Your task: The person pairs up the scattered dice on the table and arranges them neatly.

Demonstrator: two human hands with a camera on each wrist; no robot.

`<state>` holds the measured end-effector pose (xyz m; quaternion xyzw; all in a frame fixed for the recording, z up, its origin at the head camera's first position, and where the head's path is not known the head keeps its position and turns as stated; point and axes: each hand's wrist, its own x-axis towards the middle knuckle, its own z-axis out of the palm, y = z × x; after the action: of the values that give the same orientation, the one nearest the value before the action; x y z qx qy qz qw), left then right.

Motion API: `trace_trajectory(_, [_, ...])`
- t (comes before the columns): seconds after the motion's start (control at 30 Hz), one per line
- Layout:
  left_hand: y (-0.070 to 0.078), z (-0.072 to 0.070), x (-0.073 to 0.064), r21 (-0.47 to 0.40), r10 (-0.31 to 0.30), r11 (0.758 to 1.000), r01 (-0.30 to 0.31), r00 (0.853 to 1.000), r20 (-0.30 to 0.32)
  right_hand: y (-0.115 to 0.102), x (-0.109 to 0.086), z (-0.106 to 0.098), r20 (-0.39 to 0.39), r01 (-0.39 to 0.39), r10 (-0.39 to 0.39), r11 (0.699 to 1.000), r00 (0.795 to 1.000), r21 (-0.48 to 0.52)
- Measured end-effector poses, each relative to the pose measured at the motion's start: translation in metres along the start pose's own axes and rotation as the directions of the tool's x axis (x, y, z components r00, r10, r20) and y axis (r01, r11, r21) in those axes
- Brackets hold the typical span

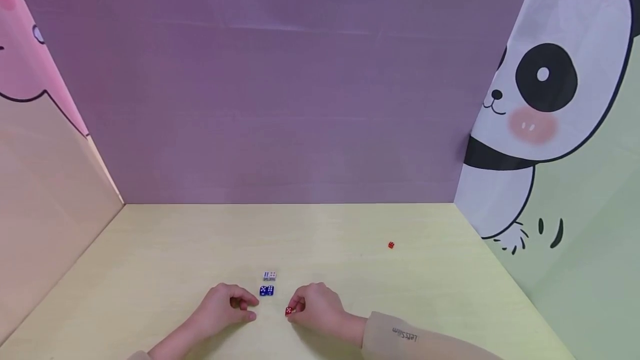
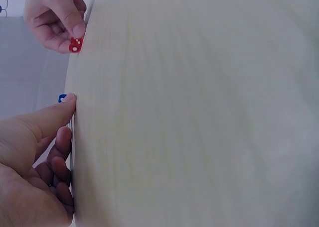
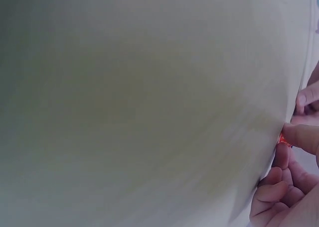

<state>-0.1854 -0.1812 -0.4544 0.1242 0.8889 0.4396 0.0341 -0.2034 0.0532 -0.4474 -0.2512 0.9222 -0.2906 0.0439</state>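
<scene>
Between thumb and fingertips, my right hand (image 1: 317, 307) pinches a red die (image 1: 288, 311) with white dots, low over the table in the head view. The left wrist view shows this red die (image 2: 76, 44) too. My left hand (image 1: 225, 310) holds nothing; its thumb and index finger are apart, just left of two blue dice (image 1: 266, 290) standing side by side. Two white dice (image 1: 269, 275) sit right behind the blue pair. In the left wrist view, the left thumb partly hides a blue die (image 2: 62, 98). In the right wrist view, fingers cover most of the red die (image 3: 282, 138).
Another red die (image 1: 391, 245) lies alone toward the back right of the pale wooden table (image 1: 200, 238). A purple panel (image 1: 280, 99) rises at the back. Side walls stand left and right, the right one with a panda picture (image 1: 595, 93).
</scene>
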Motion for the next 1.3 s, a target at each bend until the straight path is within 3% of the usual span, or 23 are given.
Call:
trace_trajectory(0.73, [-0.003,0.003,0.003,0.005,0.058,0.998,-0.058,0.998,-0.005,-0.035,0.023,0.025,-0.004,0.022,-0.022,0.997,1.000,-0.069])
trace_trajectory(1.3, [-0.004,0.004,0.005,0.038,0.097,0.995,-0.096,0.995,-0.024,-0.039,0.026,0.027,-0.019,0.000,-0.001,0.999,1.000,-0.053])
